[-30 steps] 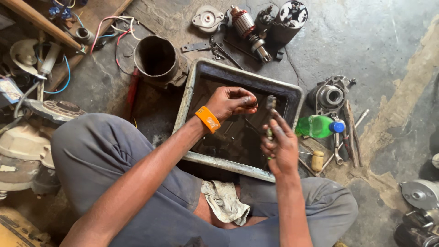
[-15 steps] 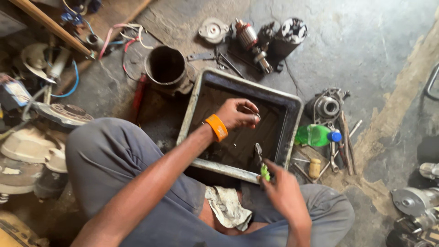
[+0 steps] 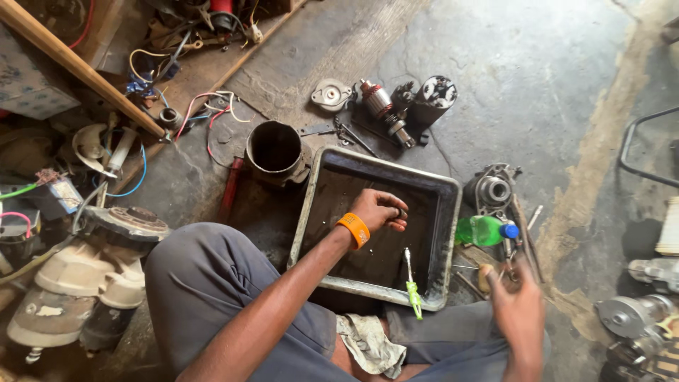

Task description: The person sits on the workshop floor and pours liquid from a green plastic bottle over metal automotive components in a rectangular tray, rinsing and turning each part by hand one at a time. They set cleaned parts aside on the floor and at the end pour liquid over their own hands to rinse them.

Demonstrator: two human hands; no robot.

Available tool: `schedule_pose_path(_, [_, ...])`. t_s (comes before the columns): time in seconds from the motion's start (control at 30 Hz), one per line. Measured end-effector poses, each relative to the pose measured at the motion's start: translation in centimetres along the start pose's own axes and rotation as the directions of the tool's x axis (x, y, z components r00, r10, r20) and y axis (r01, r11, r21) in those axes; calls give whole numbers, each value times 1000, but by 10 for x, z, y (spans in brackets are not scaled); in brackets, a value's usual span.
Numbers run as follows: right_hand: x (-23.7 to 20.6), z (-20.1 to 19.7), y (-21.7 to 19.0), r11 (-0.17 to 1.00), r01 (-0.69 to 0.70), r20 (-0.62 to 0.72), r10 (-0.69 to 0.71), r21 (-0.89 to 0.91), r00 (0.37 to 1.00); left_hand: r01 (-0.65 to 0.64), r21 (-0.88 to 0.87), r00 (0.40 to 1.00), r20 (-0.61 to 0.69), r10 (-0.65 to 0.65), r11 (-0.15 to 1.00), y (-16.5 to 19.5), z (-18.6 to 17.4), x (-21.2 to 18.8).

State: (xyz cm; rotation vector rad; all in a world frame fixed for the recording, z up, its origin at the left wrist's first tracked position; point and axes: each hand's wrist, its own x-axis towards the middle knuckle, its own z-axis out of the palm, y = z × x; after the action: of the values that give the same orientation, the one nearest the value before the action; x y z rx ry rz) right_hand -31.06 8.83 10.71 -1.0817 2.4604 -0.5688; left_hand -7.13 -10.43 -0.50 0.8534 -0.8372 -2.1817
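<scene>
The left hand [image 3: 378, 210] is inside the rectangular metal tray [image 3: 445, 212], fingers curled shut around a small dark ring-shaped part [image 3: 400, 212] pinched at the fingertips; an orange wristband [image 3: 353, 229] sits behind the grip on the forearm. This hand holds the same station over the dark liquid in the tray as it did half a second ago. The change is on the other side. The right hand [image 3: 518, 309], which a second ago held a small tool upright over the tray just beside the left hand, is now outside the tray, beyond its right wall, fingers loosely spread and holding nothing that can be made out; motion blur prevents a firmer reading. The green-handled screwdriver [image 3: 410, 283] now lies released across the near rim of the tray, shaft pointing in toward the left grip, handle overhanging the rim. The right fingertips are near a loose cluster of small tools [image 3: 513, 255] on the concrete floor [image 3: 537, 85], with a green plastic bottle [image 3: 482, 230] between that cluster and the tray wall. Judged from this layout, the tool stage on the part is finished or paused, the part remains in the left grip over the tray, and the free hand is reaching among the tools. Beyond the tray, away from both hands, stand a dark cylindrical housing [image 3: 274, 150] and a dismantled armature [image 3: 382, 110].
</scene>
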Motion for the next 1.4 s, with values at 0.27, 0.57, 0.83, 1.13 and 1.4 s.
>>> schedule_pose_path(0.27, [91,60,12,869,351,-315,-245,347,917,-78,193,997,-3,80,978,9,6,-4])
schedule_pose_path(0.57, [93,86,6,858,473,-525,-315,198,791,-122,447,983,-70,171,886,13,14,-13])
schedule_pose_path(0.83, [40,-31,-85,833,543,117,-532,-110,839,-258,851,891,27,453,457,10,18,-14])
schedule_pose_path(1.13, [-16,-49,-148,606,528,393,-354,-595,849,-265,810,913,36,406,523,9,18,-16])
schedule_pose_path(1.4, [-28,-49,-151,521,513,364,-367,-682,856,-312,744,909,53,414,590,11,21,-18])
